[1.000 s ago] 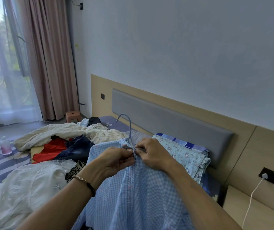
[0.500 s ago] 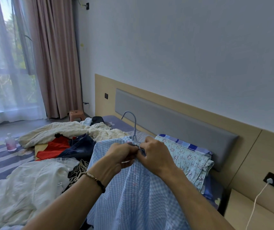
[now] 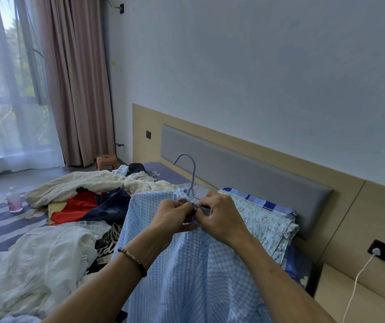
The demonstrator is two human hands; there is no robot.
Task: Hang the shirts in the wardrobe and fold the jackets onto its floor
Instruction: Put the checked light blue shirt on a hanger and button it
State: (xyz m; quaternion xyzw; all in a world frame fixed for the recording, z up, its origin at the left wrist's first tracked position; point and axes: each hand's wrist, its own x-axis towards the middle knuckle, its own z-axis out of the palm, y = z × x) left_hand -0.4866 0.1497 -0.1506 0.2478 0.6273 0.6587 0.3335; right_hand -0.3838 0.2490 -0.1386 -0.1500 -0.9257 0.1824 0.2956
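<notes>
Fastening collar of blue checked shirt (image 3: 186, 271), draped on hanger (image 3: 192, 176) above bed (image 3: 2, 227). Left hand (image 3: 175, 217), right hand (image 3: 221, 217) pinching collar together below hook (button hidden). Keep placket aligned, hanger centred.

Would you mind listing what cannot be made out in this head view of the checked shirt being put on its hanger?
- Collar fastening: hidden behind the left hand and right hand.
- Hanger shoulders: covered by the blue checked shirt.
- Shirt hem: cut off by the bottom edge.
- Wardrobe: out of frame.
- Print on the black garment: partly covered.
</notes>
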